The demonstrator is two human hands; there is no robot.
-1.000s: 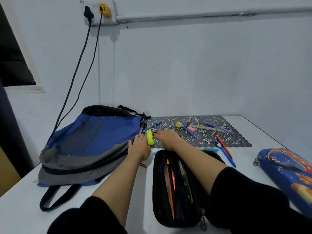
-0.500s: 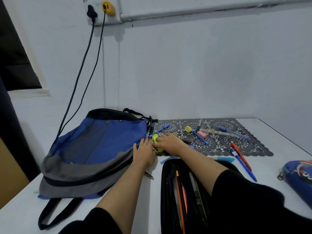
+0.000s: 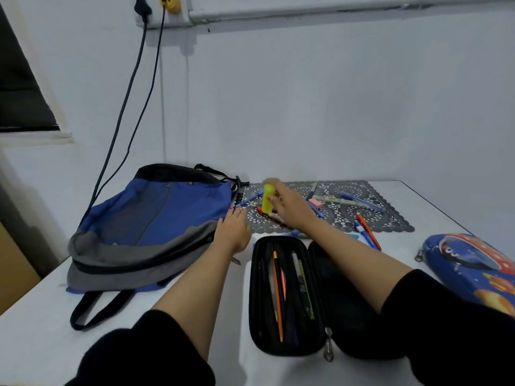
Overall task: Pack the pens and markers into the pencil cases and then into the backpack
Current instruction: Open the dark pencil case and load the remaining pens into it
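1. One backpack (image 3: 156, 218), blue and grey, lies flat on the left of the white table (image 3: 41, 344).
2. Two pencil cases: a black case (image 3: 287, 296) lies open in the near middle, and a blue printed case (image 3: 473, 271) lies zipped at the right edge.
3. The black case holds several pens and pencils lengthwise; an orange pencil (image 3: 277, 293) is the plainest, and the rest are too dark to count.
4. One grey lace mat (image 3: 348, 207) lies against the wall, behind the black case.
5. On and beside the mat at least seven loose items show: a blue pen (image 3: 252, 199) next to the backpack, a red pen (image 3: 269, 214) under the right hand, a pink eraser (image 3: 315, 203), a clear pen (image 3: 331, 200), a long blue pen (image 3: 362, 201), an orange pen (image 3: 367, 231) and a blue pen beside it (image 3: 362, 234).
6. One yellow highlighter (image 3: 268, 198) stands nearly upright above the mat.
7. The right hand (image 3: 289, 207) is lifted over the mat, fingertips pinched on the highlighter's side; motion blur hides the exact grip.
8. The left hand (image 3: 234, 232) lies flat and open, palm down, fingers together, touching the backpack's right edge and the mat's left corner. It holds nothing.
9. Two cables (image 3: 139, 101) hang down the wall from plugs above the backpack.
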